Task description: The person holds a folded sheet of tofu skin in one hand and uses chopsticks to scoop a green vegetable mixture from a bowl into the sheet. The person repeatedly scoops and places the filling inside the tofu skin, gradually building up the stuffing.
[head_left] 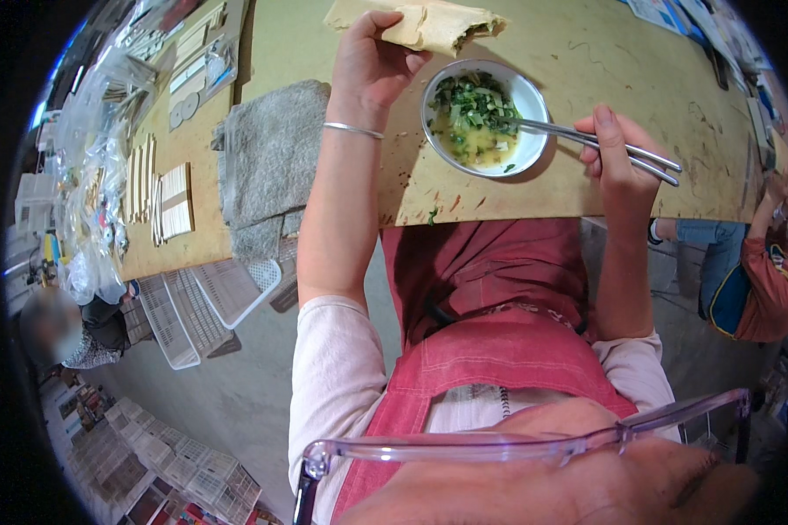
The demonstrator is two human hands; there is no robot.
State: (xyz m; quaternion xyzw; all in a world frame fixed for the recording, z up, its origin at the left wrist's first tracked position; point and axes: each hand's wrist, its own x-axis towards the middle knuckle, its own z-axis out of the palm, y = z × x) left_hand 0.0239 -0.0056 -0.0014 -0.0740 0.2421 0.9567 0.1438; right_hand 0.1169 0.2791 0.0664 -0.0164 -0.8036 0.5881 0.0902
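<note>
My left hand (pixel 378 63) is closed around a folded flatbread (pixel 416 24) with a bitten end that shows dark green filling. Just below and to the right of it, a white bowl (pixel 534 112) stands on the table, holding chopped greens (pixel 474 103) in yellowish broth. Metal chopsticks (pixel 578 136) are gripped in my right hand (pixel 620 157), to the right of the bowl. Their tips reach over the bowl's rim to the greens.
A grey towel (pixel 271 157) lies left of my left arm. Further left are thin wooden strips (pixel 173 201) and clear plastic bags (pixel 96 175). White plastic baskets (pixel 203 302) sit below the table's left edge. Other people (pixel 766 280) are at the far right and far left.
</note>
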